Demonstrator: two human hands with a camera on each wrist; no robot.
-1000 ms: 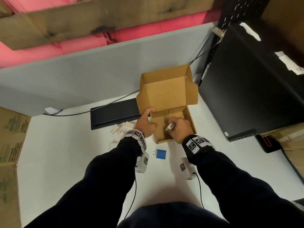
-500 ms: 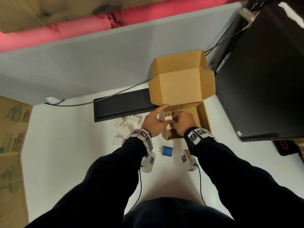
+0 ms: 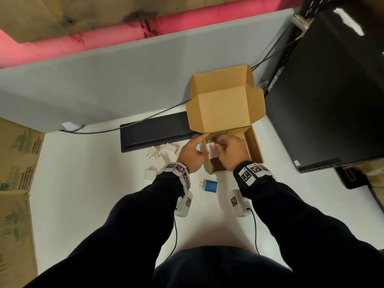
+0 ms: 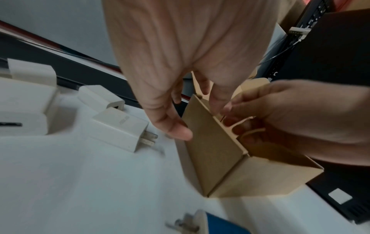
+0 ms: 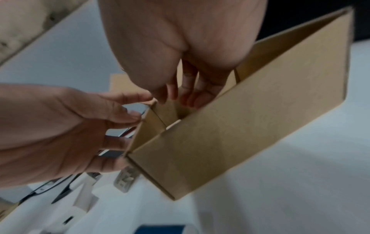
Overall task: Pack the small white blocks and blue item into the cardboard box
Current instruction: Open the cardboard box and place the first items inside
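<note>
The open cardboard box [image 3: 254, 146] stands on the white table with its lid [image 3: 224, 109] upright behind. My right hand [image 3: 230, 152] reaches into the box's left part and its curled fingers hold a small white block [image 3: 212, 150]. My left hand [image 3: 192, 154] lies against the box's left wall [image 4: 212, 150], index finger stretched along the rim and thumb outside. The blue item [image 3: 210, 185] lies on the table just in front of the box. Several white blocks [image 3: 153, 152] [image 4: 118, 128] lie loose to the left of my left hand.
A flat black bar [image 3: 153, 134] lies behind the loose blocks. A large black monitor [image 3: 322, 100] stands right of the box, a grey partition [image 3: 124, 80] behind. A big cardboard carton [image 3: 14, 183] borders the table's left edge. Cables hang from my wrists.
My right hand has gone from above the box's front edge down into its left part, where a white block now shows. My left hand has stayed at the left wall.
</note>
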